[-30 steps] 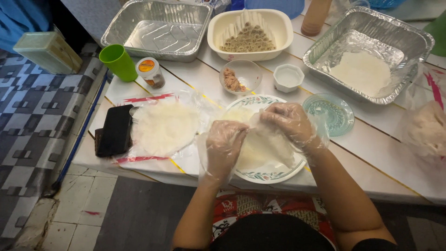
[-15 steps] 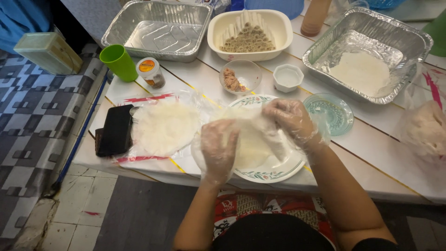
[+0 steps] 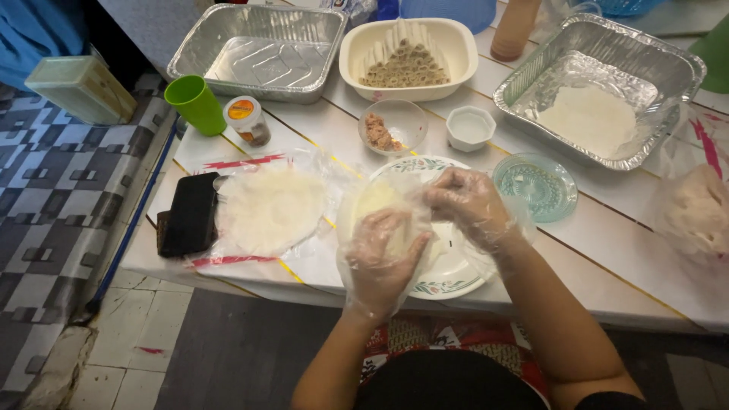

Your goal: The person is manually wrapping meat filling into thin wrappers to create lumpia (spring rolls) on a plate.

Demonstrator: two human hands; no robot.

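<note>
2 gloved hands, left hand (image 3: 385, 254) and right hand (image 3: 469, 206), each kept a clenched grip on the pale wrapper (image 3: 380, 201) over the plate (image 3: 456, 277); filling bowl (image 3: 392, 121) sat at 12 o'clock.

Two foil trays (image 3: 262, 53) (image 3: 607, 87) sit along the table's far edge. One cream dish (image 3: 408, 55) of rolls is between them. There is one green cup (image 3: 195, 104), one spice jar (image 3: 247, 120), one glass bowl (image 3: 392, 127), one small white cup (image 3: 470, 127), one teal saucer (image 3: 540, 186), one patterned plate (image 3: 448, 266), and two gloved hands (image 3: 383, 258) (image 3: 471, 205).
</note>
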